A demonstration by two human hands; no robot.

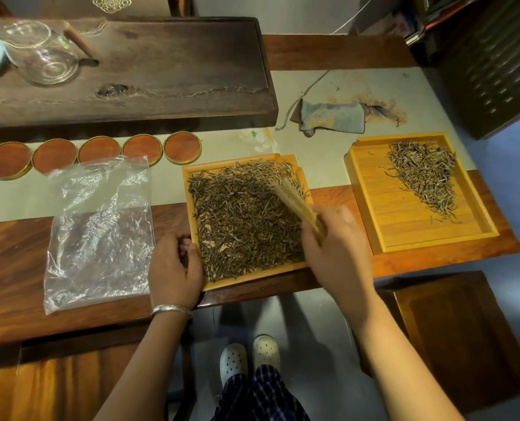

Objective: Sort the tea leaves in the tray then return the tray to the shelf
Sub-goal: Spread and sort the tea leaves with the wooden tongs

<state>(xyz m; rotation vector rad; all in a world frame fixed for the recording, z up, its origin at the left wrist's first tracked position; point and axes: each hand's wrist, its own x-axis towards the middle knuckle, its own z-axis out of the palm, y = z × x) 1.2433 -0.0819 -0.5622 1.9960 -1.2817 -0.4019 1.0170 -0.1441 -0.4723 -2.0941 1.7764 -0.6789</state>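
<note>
A light wooden tray (188, 189) lies at the table's front edge, covered with dark tea leaves (240, 220). My left hand (175, 268) curls round the tray's near left rim. My right hand (337, 247) grips a pale bamboo tool (295, 202), blurred, whose tip lies over the leaves at the tray's right side. A second wooden tray (404, 229) sits to the right with a smaller heap of paler tea leaves (425, 174) in its far half.
A clear plastic bag (100, 229) lies flat left of the first tray. Several round wooden coasters (97, 153) line up behind it. A dark tea board (161, 71) with glassware (40, 53) fills the back left. A folded cloth (331, 117) lies behind the trays. A dark stool (456, 329) stands lower right.
</note>
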